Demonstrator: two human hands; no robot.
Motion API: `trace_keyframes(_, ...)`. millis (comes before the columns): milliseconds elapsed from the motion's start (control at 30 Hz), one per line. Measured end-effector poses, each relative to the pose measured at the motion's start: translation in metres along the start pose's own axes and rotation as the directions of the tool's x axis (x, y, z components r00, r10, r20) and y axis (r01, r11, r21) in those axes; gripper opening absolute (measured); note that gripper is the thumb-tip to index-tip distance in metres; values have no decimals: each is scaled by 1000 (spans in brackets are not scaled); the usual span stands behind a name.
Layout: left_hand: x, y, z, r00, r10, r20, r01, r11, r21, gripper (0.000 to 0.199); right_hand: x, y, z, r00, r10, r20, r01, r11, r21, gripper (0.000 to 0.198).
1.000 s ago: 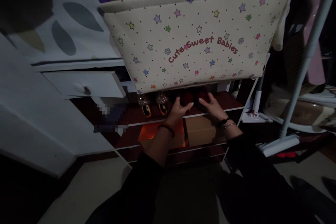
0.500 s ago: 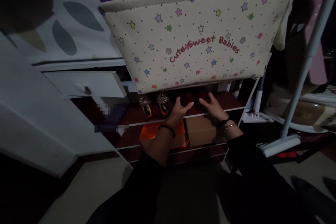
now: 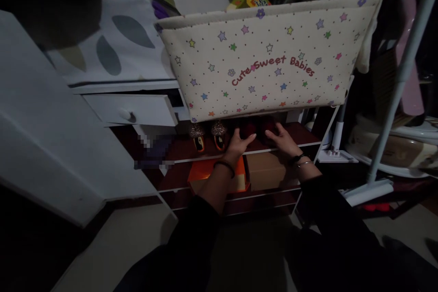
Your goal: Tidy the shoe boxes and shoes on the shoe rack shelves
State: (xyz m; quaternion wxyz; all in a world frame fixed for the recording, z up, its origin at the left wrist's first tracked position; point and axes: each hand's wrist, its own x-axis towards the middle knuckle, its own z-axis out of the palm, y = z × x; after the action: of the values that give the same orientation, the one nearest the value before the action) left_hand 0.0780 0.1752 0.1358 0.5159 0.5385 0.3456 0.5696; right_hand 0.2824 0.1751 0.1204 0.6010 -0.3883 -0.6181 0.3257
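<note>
A pair of dark red shoes sits in shadow on the upper shelf (image 3: 178, 149), toes hidden under the basket. My left hand (image 3: 240, 143) is closed around the left red shoe (image 3: 248, 128), its thumb across the heel end. Around the right red shoe (image 3: 268, 128) my right hand (image 3: 283, 140) is closed in the same way, fingers partly hidden behind it. To the left of my hands stand two glittery shoes (image 3: 218, 134) with shiny gold-orange heels.
Overhead hangs a cream fabric basket (image 3: 273, 59) with printed stars. An orange box (image 3: 201, 173) and a brown cardboard box (image 3: 265, 171) lie on the shelf below. At left a white drawer (image 3: 147, 108) is slightly open. A mop pole (image 3: 393, 96) leans at right.
The whole view has shifted a little, so the rack and basket appear farther right and slightly lower. Both hands keep their places at the red shoes.
</note>
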Motion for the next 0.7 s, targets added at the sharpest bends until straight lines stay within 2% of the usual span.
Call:
trace_keyframes(133, 5, -5, -2, 1000, 11, 9, -11, 999, -34, 57, 2, -5, -9, 994, 92, 55, -93, 996, 19, 83)
trace_keyframes(267, 9, -11, 0, 1000, 17, -21, -16, 1000, 27, 55, 1, -8, -6, 999, 28, 41, -27, 999, -28, 81)
trace_keyframes(567, 14, -9, 5, 1000, 1, -26, 0, 999, 35, 61, 1, -9, -5, 998, 32, 54, -27, 995, -92, 79)
trace_keyframes(633, 2, -9, 8, 998, 38, -57, -36, 999, 41, 69, -5, -16, -4, 1000, 11, 14, -9, 994, -110, 81)
trace_keyframes(700, -23, -8, 6, 985, 150, -82, -145, 987, 66, 75, -18, -25, 1, 988, -73, -136, 53, 988, -142, 81)
